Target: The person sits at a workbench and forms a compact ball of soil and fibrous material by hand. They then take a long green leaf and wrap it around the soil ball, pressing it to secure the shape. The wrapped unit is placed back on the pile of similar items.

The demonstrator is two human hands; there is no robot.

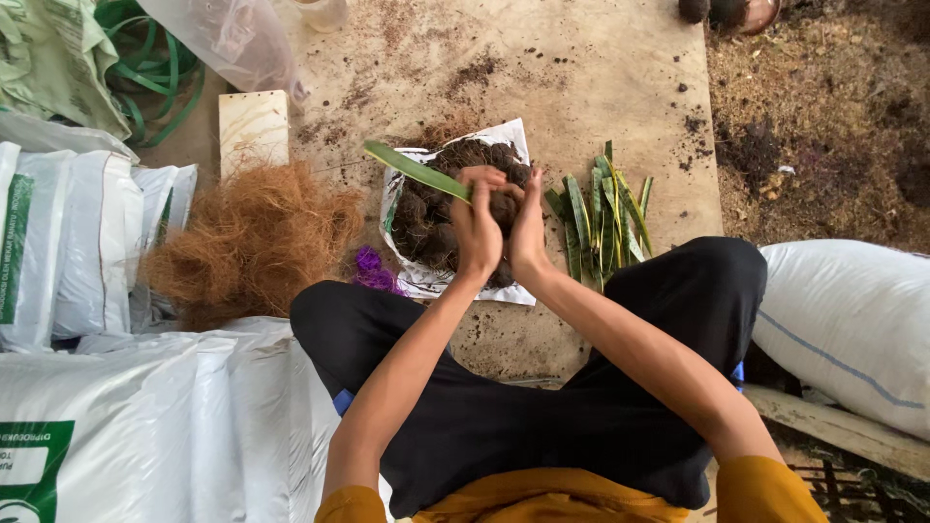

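Bag (412, 276) of soil balls (436, 218) on the floor (581, 77), in front of the knees. Fibre pile (254, 242) to its left, leaf pile (601, 218) to its right. Sacks (116, 426) far left.

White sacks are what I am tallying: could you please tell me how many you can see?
3: one white sack standing at the left edge, one large sack lying at lower left, one sack at right beside the person's knee. Others may lie outside the frame.

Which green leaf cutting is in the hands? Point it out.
The long leaf slanting up-left from the hands' grip over the soil pile; the other cuttings lie bundled at right, untouched.
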